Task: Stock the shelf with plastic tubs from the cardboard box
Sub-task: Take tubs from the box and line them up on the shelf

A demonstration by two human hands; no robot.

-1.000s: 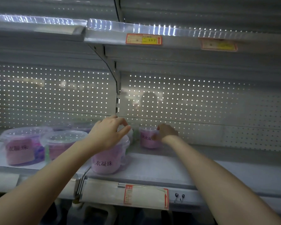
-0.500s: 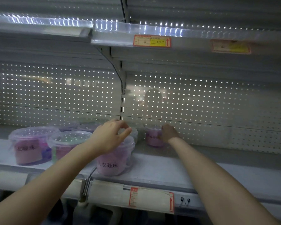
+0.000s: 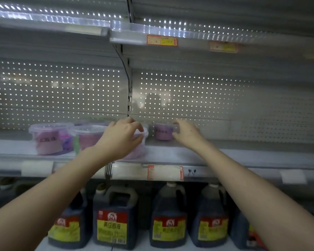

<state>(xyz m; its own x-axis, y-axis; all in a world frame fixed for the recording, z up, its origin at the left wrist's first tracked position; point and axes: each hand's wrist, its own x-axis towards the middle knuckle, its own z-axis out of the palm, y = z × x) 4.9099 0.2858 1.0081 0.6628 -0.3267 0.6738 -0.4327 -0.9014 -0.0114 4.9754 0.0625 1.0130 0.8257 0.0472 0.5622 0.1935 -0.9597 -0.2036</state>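
— Counting from the left, how many are up?

— Four I can make out on the shelf [image 3: 243, 156]. The left tub [image 3: 47, 140] and the second tub [image 3: 91, 137] stand side by side near the front edge. Just right of them, the left hand [image 3: 121, 137] curls over the lid of the near tub [image 3: 140, 140]. Farther back sits the far tub [image 3: 163, 132], with the right hand [image 3: 188, 134] at its right side.

— Gripping it?

— Too blurred to tell; the fingers look loose.

— What's left?

— Plenty, I'd judge: every tub sits left of centre, and the right stretch could take more. The cardboard box isn't in view, so its remaining stock is unknown.
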